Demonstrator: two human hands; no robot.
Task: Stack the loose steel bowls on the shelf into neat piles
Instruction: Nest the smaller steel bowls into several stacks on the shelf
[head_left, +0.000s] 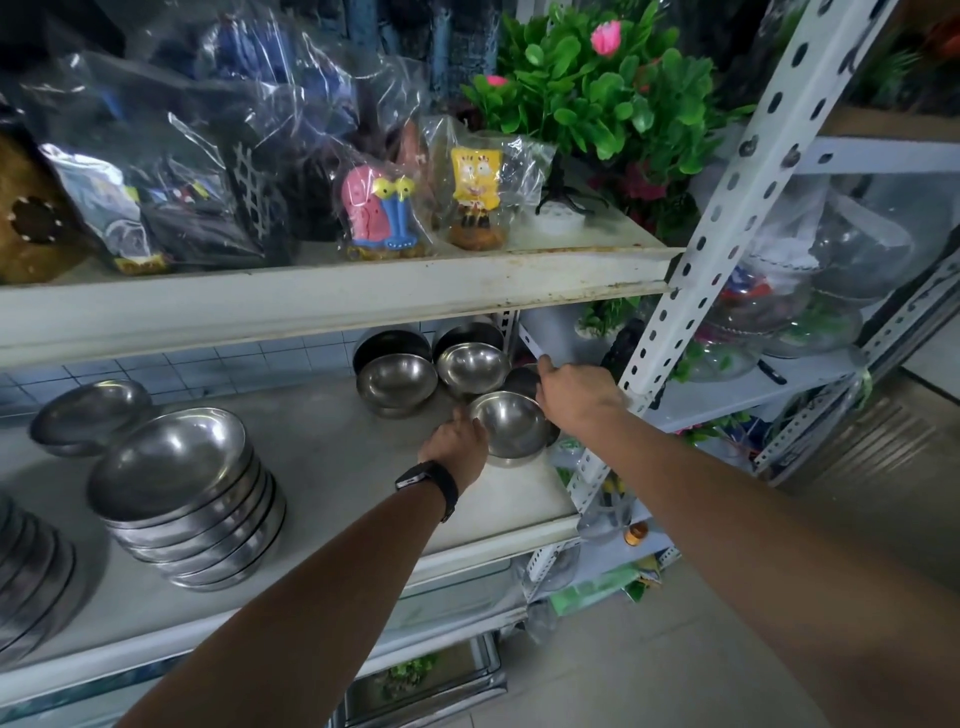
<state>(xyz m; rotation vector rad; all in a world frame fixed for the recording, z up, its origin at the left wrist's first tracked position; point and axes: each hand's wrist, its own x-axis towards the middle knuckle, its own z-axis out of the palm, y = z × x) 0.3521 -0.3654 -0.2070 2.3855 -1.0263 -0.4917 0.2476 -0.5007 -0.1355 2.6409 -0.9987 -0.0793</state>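
- near bowl (511, 423): upright on shelf (337, 457), at the right end, close to the front edge, sitting between both hands
- left hand (457, 441): on the bowl's left side, fingers curled against its wall, gripping it; black watch (428, 486) on the wrist
- right hand (576, 397): against the bowl's right rim, index finger straight and pointing back; other fingers hidden, can't tell the grip
- small bowl (521, 379): just behind near bowl, partly covered by right hand
- left rear bowl (397, 382) and middle rear bowl (472, 366): further back, side by side
- tall pile (182, 493) of wide bowls: well left, apart from both hands
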